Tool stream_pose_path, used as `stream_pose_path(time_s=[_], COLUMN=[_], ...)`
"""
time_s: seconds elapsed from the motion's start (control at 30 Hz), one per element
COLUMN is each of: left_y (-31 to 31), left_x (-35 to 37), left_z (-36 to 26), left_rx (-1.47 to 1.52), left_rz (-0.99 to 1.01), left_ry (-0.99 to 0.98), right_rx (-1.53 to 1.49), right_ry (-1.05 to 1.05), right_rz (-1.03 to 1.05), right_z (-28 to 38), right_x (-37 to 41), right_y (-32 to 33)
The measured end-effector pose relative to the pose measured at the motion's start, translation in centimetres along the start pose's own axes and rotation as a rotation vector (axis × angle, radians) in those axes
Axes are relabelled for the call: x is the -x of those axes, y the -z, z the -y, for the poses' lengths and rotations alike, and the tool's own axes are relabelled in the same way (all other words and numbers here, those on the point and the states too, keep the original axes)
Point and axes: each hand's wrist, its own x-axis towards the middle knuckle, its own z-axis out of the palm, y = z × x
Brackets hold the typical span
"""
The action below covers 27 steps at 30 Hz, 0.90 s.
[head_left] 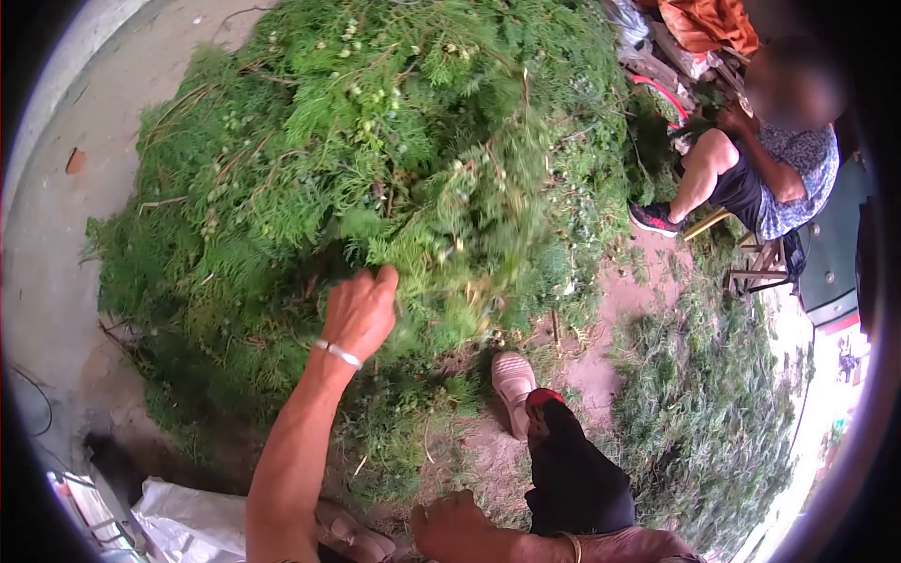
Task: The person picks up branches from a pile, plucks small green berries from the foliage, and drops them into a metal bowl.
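Observation:
My left hand [361, 308], with a silver bracelet at the wrist, is closed on a green leafy branch [450, 249]. The branch spreads up and right from the fist, smeared by motion, in front of a large heap of cut evergreen branches [282, 159] dotted with small pale cones. Low in the view, my right hand [452, 527] is held near my body with its fingers curled. A gold bangle circles that wrist. What the curled fingers hold, if anything, is hidden.
Another person [793, 174] sits on a stool [758, 265] at the upper right, beside orange cloth [709, 23]. Loose clippings [699, 413] cover the ground at the right. My shoe [513, 389] stands below the heap. A white sack [192, 516] lies at the lower left.

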Motion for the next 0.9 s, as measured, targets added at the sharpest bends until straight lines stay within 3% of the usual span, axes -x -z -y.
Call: stream_pose_path(time_s=[0.07, 0.13, 0.17, 0.23, 0.4, 0.43, 0.47, 0.5, 0.53, 0.57, 0.6, 0.67, 0.73, 0.8, 0.83, 0.9], left_y=[-0.2, -0.4, -1.2, -2.4, -5.3, -5.5, -6.0, -6.9, -8.0, -7.8, -7.7, -2.6, 1.8, 3.3, 4.0, 4.0], left_x=[2.8, 7.0, 10.0, 16.2, 24.7, 25.2, 25.9, 27.3, 28.7, 28.9, 28.9, 24.8, 18.2, 12.1, 8.9, 2.9], left_z=[2.0, 1.5, 1.4, 2.3, 8.2, 9.5, 10.9, 12.6, 14.5, 14.7, 14.8, 13.2, 10.3, 7.8, 6.4, 4.0], left_rx=[-0.012, 0.013, -0.048, -0.148, -0.167, -0.171, -0.172, -0.168, -0.202, -0.235, -0.232, -0.043, 0.062, 0.26, 0.179, 0.126], left_rz=[-0.051, 0.134, 0.096, 0.238, 0.356, 0.472, 0.59, 0.59, 0.748, 0.908, 0.913, 0.792, 0.58, 0.099, -0.039, -0.102], left_ry=[-0.123, -0.102, -0.177, -0.225, -0.031, 0.044, 0.12, 0.127, 0.113, 0.099, 0.099, 0.261, 0.177, 0.086, 0.031, -0.047], right_rx=[-0.04, -0.035, -0.037, -0.012, 0.092, 0.093, 0.093, -0.012, -0.117, -0.119, -0.065, -0.026, -0.098, -0.08, -0.063, -0.105], right_ry=[-0.079, 0.014, 0.018, 0.07, 0.086, 0.112, 0.118, 0.103, 0.083, 0.084, 0.08, 0.077, 0.07, 0.101, 0.133, 0.11], right_rz=[-0.026, -0.063, -0.063, 0.068, -0.164, -0.212, -0.206, -0.073, 0.055, 0.055, 0.093, 0.13, 0.096, 0.049, 0.002, 0.074], right_z=[0.7, 0.3, 0.2, 0.3, 2.1, 2.2, 2.3, 2.3, 2.2, 2.1, 2.2, 2.5, 2.6, 2.3, 2.1, 1.8], right_x=[-0.2, 0.0, -0.1, -0.5, -0.1, -0.1, 0.1, 0.2, 0.3, 0.5, 0.8, 1.0, 1.1, 0.9, 0.8, 0.3], right_y=[-0.4, -0.3, 0.2, 1.3, -0.9, -1.0, -1.0, -1.0, -1.0, -1.0, -0.9, -1.0, -1.1, 0.7, 1.3, 1.4])
